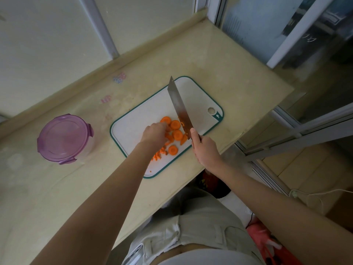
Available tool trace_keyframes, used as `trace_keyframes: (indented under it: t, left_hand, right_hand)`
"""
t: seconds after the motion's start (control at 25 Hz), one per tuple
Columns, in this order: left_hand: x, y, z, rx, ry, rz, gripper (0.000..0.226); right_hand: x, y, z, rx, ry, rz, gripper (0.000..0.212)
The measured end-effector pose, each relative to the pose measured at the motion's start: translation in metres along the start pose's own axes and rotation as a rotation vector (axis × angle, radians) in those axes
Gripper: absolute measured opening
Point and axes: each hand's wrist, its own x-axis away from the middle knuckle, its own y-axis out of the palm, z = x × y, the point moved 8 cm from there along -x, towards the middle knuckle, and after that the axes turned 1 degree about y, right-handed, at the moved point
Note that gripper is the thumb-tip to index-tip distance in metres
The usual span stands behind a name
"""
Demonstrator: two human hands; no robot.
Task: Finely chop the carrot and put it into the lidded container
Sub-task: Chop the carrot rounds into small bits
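At a pale counter (229, 73), we look down on a person chopping carrot on a white cutting board (194, 92) with a teal rim. The right hand (205, 150) has its grip clamped on the handle of a knife (178, 108), fingers wrapped around it and thumb laid up toward the blade. The blade points away from the person, raised above the board, with small orange bits stuck to its side near the handle.

The left hand (155, 133) reaches over the middle of the board, its fingers bent down onto the carrot slices (175, 124). We cannot tell whether that grip pinches a slice or only presses on it, since the fingertips are partly hidden. We count at least 4 round slices lying flat near the blade, and a small heap of chopped carrot (157, 154) lies on the board beside the left wrist.

The lidded container (64, 138), clear with a purple clip-on lid in place, stands on the counter to the left of the board, apart from it.
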Motion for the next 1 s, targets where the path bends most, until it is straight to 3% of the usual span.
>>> trace_keyframes:
  t: [0.16,0.44,0.72,1.0]
  left_hand:
    - [0.001,-0.003,0.004,-0.117,0.016,0.038,0.031]
    - [0.018,-0.005,0.003,0.011,0.012,0.135,0.019]
    - [0.072,-0.043,-0.065,0.736,-0.157,0.637,0.008]
    - [0.114,-0.028,-0.118,0.839,-0.304,0.728,0.012]
  right_hand:
    - [0.004,0.0,0.001,-0.004,-0.004,0.0,0.059]
    - [0.009,0.006,0.001,0.008,0.006,-0.016,0.059]
    - [0.024,0.041,-0.006,0.001,0.023,-0.192,0.057]
    - [0.055,0.104,-0.011,0.04,0.053,-0.431,0.056]
